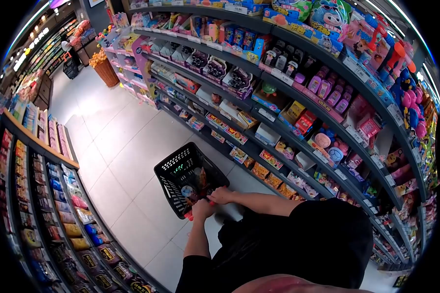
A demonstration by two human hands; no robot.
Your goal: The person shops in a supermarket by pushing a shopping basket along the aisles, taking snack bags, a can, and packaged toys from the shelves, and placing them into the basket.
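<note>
A black plastic shopping basket (168, 193) with perforated walls is in front of my body, above the aisle floor. My left hand (202, 209) is closed round its red handle (188, 215). Just to the right, my right hand (222, 196) is closed on the same handle, and a bit of red shows between the two hands. Inside the basket lie a round-topped item (187, 191) and a few packages too dark to name. Part of the basket's near side is hidden behind my hands.
On the right, a long shelf unit (259, 73) carries toys and candy with price tags. Lower shelves of packaged snacks (73, 229) line the left. The tiled floor (107, 161) runs between them towards a wicker basket (104, 71) and a person (66, 47) near another dark basket (70, 68).
</note>
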